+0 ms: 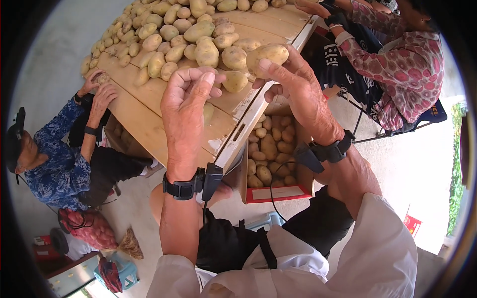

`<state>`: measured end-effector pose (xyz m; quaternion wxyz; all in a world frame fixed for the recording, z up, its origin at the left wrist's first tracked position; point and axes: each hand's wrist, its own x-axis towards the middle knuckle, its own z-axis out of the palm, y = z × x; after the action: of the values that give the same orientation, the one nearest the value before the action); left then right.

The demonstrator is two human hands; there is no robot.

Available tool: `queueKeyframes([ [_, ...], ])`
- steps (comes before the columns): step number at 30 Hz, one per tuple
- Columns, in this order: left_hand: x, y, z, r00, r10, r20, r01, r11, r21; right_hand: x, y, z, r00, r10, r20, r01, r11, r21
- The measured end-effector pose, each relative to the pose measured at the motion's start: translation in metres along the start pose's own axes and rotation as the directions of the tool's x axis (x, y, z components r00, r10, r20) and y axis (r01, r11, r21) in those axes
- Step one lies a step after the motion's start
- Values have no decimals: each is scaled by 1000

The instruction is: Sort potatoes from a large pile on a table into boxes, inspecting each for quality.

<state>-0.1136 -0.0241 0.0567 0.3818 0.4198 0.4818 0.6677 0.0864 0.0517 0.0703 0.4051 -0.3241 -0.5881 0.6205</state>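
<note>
In my right hand [300, 82] is a yellow-brown potato [273, 54], gripped between thumb and fingers above the table edge. My left hand [189, 92] is raised beside it, fingers curled in and thumb against them, with nothing visible between. Just to the right of the left wrist is a blurred yellowish potato [208, 113], partly hidden. Beyond my hands a large heap of potatoes [198, 32] covers the far part of the wooden table [139, 94]. One potato [234, 81] lies on the boards between my two hands.
Below the table edge stands a cardboard box [278, 194] holding several potatoes. A person in blue patterned clothing [59, 129] handles something at the left side; a person in a red-dotted top [412, 69] sits at the right. A red mesh sack [89, 228] and a blue stool [126, 273] stand lower left.
</note>
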Motion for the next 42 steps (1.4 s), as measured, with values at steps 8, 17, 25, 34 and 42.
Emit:
queueKeyframes([
  [8,4,4,-12,999,31,19,-31,1000,-4,-6,-18,-34,999,-10,50,14,995,-97],
  [17,8,14,-14,987,-39,-153,26,996,-89,-11,18,-77,873,347,343,48,638,-768],
  [25,12,8,-32,970,53,-238,-48,998,29,-1,28,-82,994,103,35,-15,453,-891],
  [34,17,7,-39,977,-13,-215,3,999,-45,4,19,-61,980,-126,-155,-45,615,-787],
  [42,18,13,-52,957,-35,-287,54,997,57,6,22,-43,973,-177,-150,29,733,-679],
])
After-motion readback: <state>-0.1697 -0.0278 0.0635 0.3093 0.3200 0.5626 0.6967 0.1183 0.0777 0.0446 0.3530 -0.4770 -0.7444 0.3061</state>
